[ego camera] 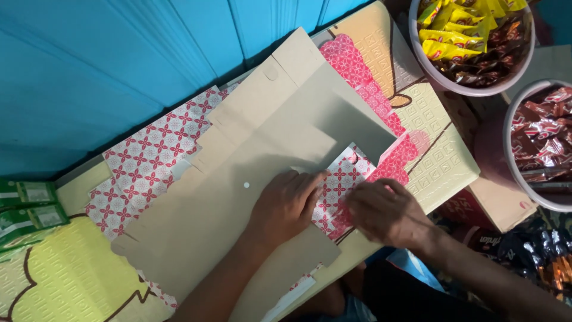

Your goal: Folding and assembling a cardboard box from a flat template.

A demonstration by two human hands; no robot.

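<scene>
Left hand (287,203): flat on the card (238,197), palm down, fingers spread toward the flap (342,182); grip wide, closed on nothing, pressing only.
Right hand (387,211): just right of the left hand, fingers curled down onto the flap's right edge; grip narrow, whether it pinches the flap or only presses cannot be told.
Card: a flat die-cut box blank, plain grey-brown face up, lying slantwise across the middle of the tabletop (435,155), its tabs running toward the far side.
Flap: one panel folded over at the card's near right edge, showing its printed face, red with a white flower lattice.
Second blank (146,158): same print face up, partly under the card at left.
Tabletop: embossed cream sheet with brown outlines and a pink patch, raised square texture.
Bowls (471,45): two round pale bowls at far right, heaped with glossy yellow and dark brown wrapped sweets.
Packets (27,209): green, at the left edge.
Wall (119,53): blue boards, far side.
Risk, crease: a fold pressed off the scored line would probably set crooked; thin card keeps a wrong crease.
Risk, slip: the smooth card may slide on the blank beneath if the left hand lifts.
Risk, tear: the narrow tabs could likely bend or rip if caught under a hand.
</scene>
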